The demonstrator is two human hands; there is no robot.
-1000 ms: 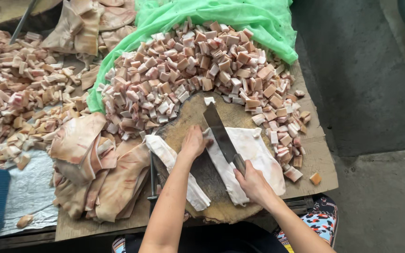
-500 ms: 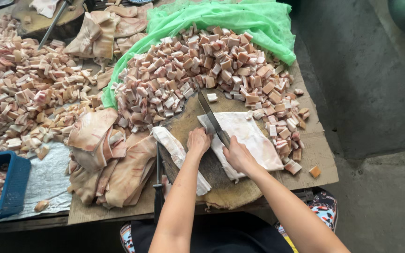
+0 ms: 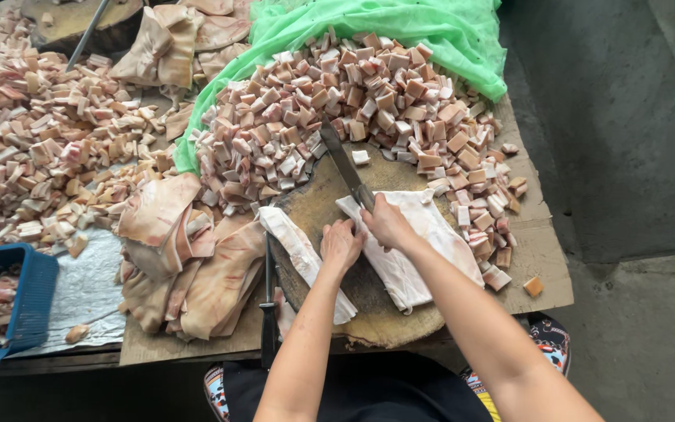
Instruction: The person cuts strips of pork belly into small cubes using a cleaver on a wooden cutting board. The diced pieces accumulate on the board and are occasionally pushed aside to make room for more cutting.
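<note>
While gripping the cleaver (image 3: 343, 162) at its handle, right hand (image 3: 387, 223) closing tight, blade running up-left from the fist toward the heap of cubes (image 3: 337, 101). Lying under both hands on the round block (image 3: 318, 207), the pale slab (image 3: 419, 246) stretching down-right. Left hand (image 3: 341, 244) curling loosely at the slab's near edge. Since a second ago, hands drawing closer, cleaver lifting off the slab.

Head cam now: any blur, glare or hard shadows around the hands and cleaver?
Head view: soft, even daylight, no hard shadows; right hand and cleaver look sharp, as does the left hand; no glare on the round chopping block; faint sheen on the silver sheet; lower frame edge falls dark.
</note>
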